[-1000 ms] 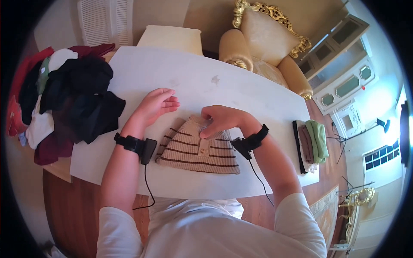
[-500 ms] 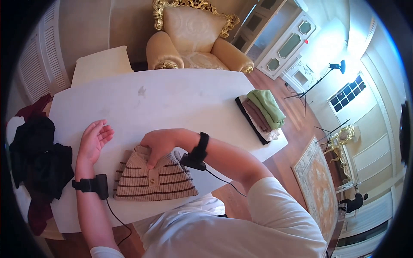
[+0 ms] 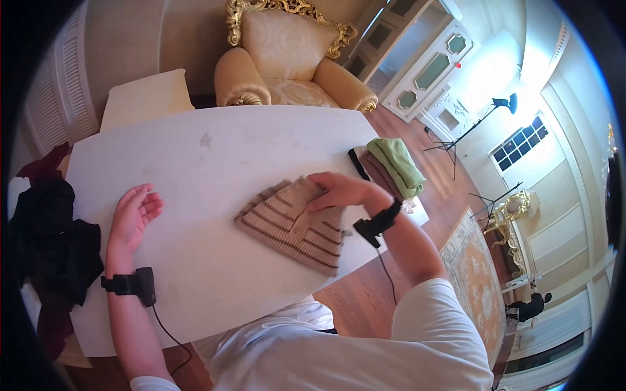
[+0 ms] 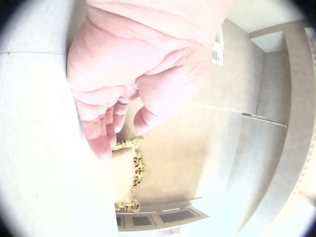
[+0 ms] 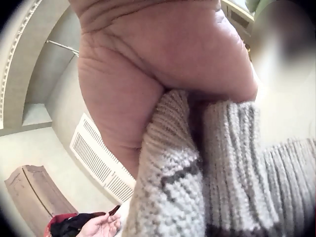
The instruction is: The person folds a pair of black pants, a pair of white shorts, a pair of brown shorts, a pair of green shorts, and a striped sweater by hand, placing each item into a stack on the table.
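My right hand (image 3: 342, 190) grips the upper edge of a folded beige knit sweater (image 3: 293, 225) with brown stripes and a button placket. The sweater is tilted over the right part of the white table (image 3: 189, 267). In the right wrist view the ribbed knit (image 5: 232, 168) goes up between the thumb and the fingers, whose tips are hidden. At the table's left side my left hand (image 3: 134, 218) holds nothing, its fingers loosely bent. The left wrist view shows that palm (image 4: 133, 59) beside the white tabletop.
A folded stack of clothes (image 3: 396, 168), green on top, stands at the table's right end, just beyond my right hand. Dark loose clothes (image 3: 49, 228) are heaped at the left. A gold armchair (image 3: 287, 58) and a cream seat (image 3: 147, 98) stand behind the table.
My right hand has carried the sweater to the right, away from my left hand, and the sweater has turned. The head view has swung right. My left hand stays loose at the left.
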Motion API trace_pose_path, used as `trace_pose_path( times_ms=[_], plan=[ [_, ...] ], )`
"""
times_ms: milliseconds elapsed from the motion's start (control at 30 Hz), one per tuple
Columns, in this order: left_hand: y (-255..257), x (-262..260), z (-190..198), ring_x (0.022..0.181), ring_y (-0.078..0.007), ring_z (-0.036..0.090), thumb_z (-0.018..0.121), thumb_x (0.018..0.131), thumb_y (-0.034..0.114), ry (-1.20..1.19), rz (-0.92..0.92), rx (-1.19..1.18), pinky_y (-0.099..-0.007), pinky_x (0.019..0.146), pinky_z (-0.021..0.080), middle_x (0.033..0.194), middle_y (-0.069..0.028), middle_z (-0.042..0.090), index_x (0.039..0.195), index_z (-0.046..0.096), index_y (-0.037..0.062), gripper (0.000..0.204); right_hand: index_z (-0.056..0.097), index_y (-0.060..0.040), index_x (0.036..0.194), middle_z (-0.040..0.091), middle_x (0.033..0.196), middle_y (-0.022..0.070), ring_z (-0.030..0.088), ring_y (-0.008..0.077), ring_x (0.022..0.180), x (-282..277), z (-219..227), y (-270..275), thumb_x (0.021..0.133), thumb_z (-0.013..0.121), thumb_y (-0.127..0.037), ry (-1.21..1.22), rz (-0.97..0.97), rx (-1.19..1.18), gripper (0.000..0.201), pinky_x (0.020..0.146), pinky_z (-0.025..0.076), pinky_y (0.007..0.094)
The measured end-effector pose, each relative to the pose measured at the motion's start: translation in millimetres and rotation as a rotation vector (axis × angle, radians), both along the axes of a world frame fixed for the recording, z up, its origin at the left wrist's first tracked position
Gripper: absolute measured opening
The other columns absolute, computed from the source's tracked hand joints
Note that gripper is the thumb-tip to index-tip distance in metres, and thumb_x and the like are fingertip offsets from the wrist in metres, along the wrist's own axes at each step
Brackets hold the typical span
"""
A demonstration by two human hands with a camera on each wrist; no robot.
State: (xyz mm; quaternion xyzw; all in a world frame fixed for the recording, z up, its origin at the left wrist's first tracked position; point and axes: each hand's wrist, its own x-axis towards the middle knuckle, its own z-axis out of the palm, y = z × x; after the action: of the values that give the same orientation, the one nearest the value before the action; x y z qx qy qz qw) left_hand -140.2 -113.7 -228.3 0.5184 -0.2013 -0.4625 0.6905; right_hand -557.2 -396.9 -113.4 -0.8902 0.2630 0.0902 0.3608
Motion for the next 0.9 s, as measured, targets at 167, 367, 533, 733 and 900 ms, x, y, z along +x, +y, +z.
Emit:
trace_pose_path(
  times_ms=[167,367,533,733,900],
  plan=[
    [0,-5,5,0.099,-0.0189,0.071,0.06,0.109,0.03,-0.035,0.017,0.026,-0.0318,0.088,0.059,0.108,-0.0087,0.069,0.128,0.062,0.0044,0.032,0.062,-0.0052,0.136,0.071,0.116,0.0059,0.063,0.0157,0.106,-50,89,-17,0.089,0.084,-0.024,0.044,-0.151,-0.229,0.055,0.096,0.052,0.0324],
    [1,-1,-1,0.097,-0.0171,0.071,0.06,0.109,0.03,-0.048,0.02,0.02,-0.0305,0.087,0.059,0.106,-0.0073,0.07,0.129,0.063,0.0062,0.032,0.058,-0.0028,0.144,0.067,0.132,0.0068,0.061,0.0145,0.121,-140,162,-99,0.094,0.075,-0.009,-0.17,-0.46,-0.126,0.052,0.108,0.049,0.0323],
    [2,-2,2,0.096,-0.0163,0.071,0.06,0.109,0.032,-0.051,0.043,0.039,-0.0301,0.085,0.059,0.106,-0.0065,0.07,0.129,0.063,0.007,0.032,0.055,-0.0011,0.147,0.067,0.134,0.0078,0.063,0.0188,0.122,-193,188,-141,0.093,0.076,-0.007,-0.31,-0.669,0.054,0.059,0.109,0.049,0.0339],
    [4,-2,5,0.096,-0.0163,0.072,0.06,0.109,0.031,-0.055,0.077,0.064,-0.0303,0.084,0.06,0.108,-0.0063,0.07,0.13,0.062,0.0073,0.031,0.059,-0.0035,0.141,0.069,0.131,0.0076,0.066,0.02,0.118,-228,168,-174,0.091,0.076,-0.005,-0.317,-0.759,0.176,0.052,0.107,0.052,0.0362],
    [4,-4,8,0.096,-0.0158,0.072,0.06,0.109,0.032,-0.082,0.09,0.098,-0.0292,0.082,0.059,0.109,-0.0054,0.07,0.13,0.062,0.0083,0.032,0.062,-0.0057,0.137,0.071,0.129,0.0067,0.068,0.0192,0.117,-241,136,-202,0.093,0.075,-0.004,-0.315,-0.821,0.277,0.046,0.106,0.053,0.0365]
  ],
)
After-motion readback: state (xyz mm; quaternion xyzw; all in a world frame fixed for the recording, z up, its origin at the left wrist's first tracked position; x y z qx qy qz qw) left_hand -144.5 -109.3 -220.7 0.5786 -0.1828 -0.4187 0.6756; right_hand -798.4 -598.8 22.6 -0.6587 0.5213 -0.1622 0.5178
